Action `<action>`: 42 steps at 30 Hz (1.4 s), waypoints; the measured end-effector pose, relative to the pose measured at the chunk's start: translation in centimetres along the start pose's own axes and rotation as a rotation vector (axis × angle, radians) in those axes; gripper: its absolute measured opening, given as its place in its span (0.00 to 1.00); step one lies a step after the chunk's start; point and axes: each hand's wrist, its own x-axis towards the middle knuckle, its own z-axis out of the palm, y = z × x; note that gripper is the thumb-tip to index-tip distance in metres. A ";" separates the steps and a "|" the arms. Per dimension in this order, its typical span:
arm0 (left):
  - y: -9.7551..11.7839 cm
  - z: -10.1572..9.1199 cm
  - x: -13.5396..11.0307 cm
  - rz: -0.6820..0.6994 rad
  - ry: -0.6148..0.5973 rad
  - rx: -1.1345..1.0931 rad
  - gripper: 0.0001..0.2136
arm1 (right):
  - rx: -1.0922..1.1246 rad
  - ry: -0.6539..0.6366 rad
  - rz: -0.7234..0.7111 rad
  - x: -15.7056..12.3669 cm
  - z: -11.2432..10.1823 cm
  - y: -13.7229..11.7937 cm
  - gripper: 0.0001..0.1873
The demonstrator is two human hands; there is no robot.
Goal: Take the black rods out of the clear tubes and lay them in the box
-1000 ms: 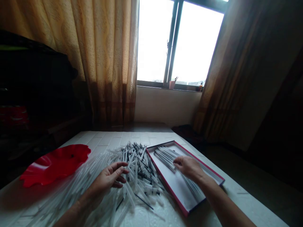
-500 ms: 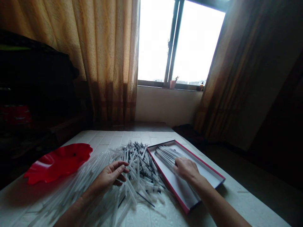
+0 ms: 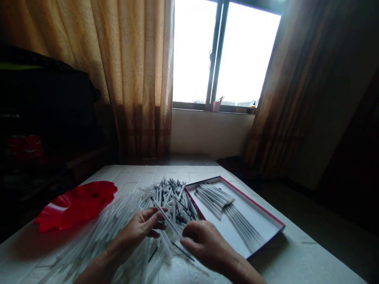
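A clear plastic tube [image 3: 164,216] is clamped by the fingers of the left hand [image 3: 140,228], while the curled, closed-up fingers of the right hand [image 3: 204,245] are held just beside it, over a pile of tubes [image 3: 174,201].

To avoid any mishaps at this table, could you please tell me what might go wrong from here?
The clear plastic tube in the left hand could snag the loose heap if pulled. The unbound rows in the shallow red-edged tray might scatter if the right hand knocks it.
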 end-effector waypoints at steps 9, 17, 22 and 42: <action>0.0 0.5 0.2 0.106 -0.086 0.095 0.31 | 0.547 -0.017 -0.058 2.9 1.0 0.6 0.05; 0.5 1.5 -0.8 0.140 -0.217 0.374 0.24 | 0.829 0.092 0.037 3.8 2.4 2.8 0.25; 0.3 1.4 -0.7 0.186 -0.193 0.494 0.21 | 0.889 0.099 0.050 3.3 1.7 2.6 0.23; 0.4 1.3 -0.9 0.127 -0.178 0.568 0.23 | 0.965 0.195 0.061 3.4 2.9 3.5 0.19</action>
